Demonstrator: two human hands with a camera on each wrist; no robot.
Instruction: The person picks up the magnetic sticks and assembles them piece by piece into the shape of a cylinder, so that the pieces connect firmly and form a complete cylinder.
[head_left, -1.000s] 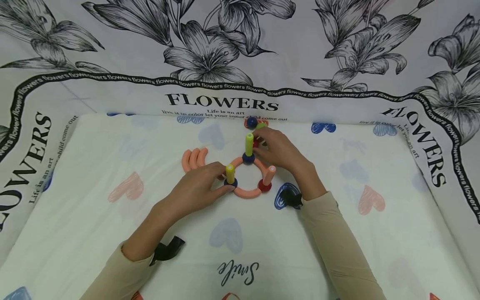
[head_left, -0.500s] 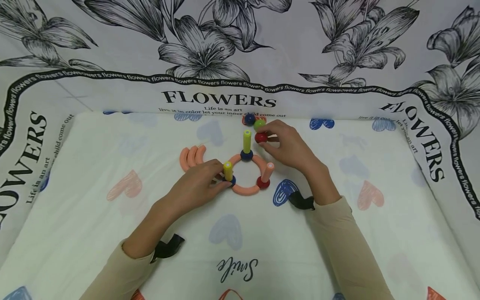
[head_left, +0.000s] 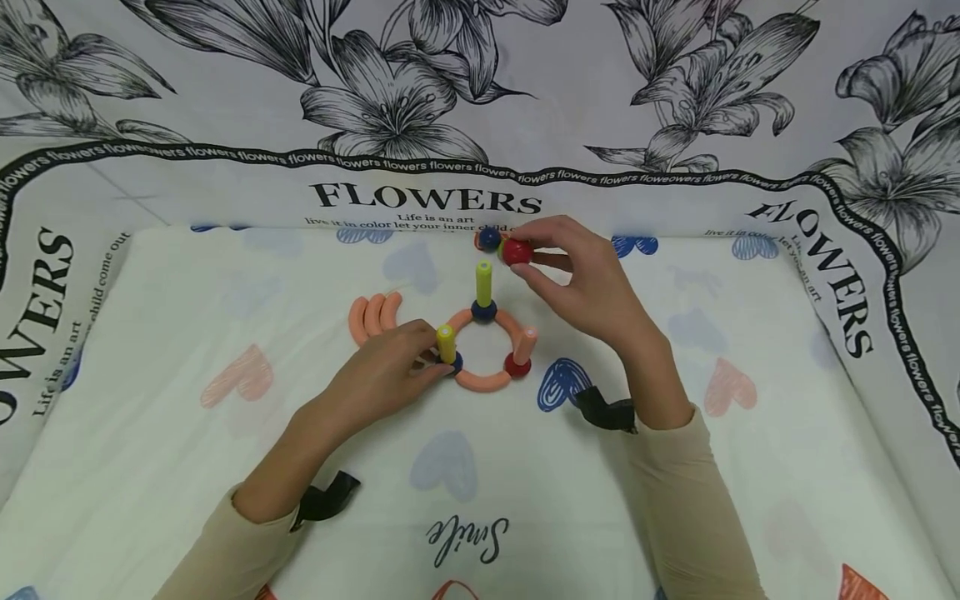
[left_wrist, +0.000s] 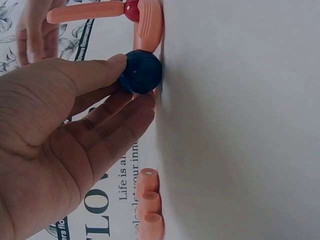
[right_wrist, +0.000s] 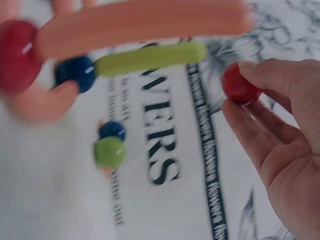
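My left hand [head_left: 386, 367] pinches a dark blue ball [left_wrist: 141, 72] at the left corner of a ring of curved orange pieces [head_left: 483, 382]. A yellow rod [head_left: 446, 343] stands up from that ball. At the ring's far corner another blue ball [head_left: 484, 312] bears an upright lime rod [head_left: 483, 283]. The right corner has a red ball [head_left: 517, 365] with an orange rod [head_left: 527, 344]. Held between thumb and fingers, a loose red ball [right_wrist: 240, 84] is in my right hand [head_left: 585, 279], raised off the cloth beyond the ring.
Several curved orange pieces [head_left: 372, 317] lie side by side left of the ring. Near the far edge of the heart-print cloth sit a loose blue ball [head_left: 489, 240] and a green ball [right_wrist: 109, 152], the latter mostly covered by the red ball in the head view.
My right hand has drawn the red ball away from beside the lime rod, lifting it and carrying it toward the far edge. The left hand keeps its hold on the blue ball.
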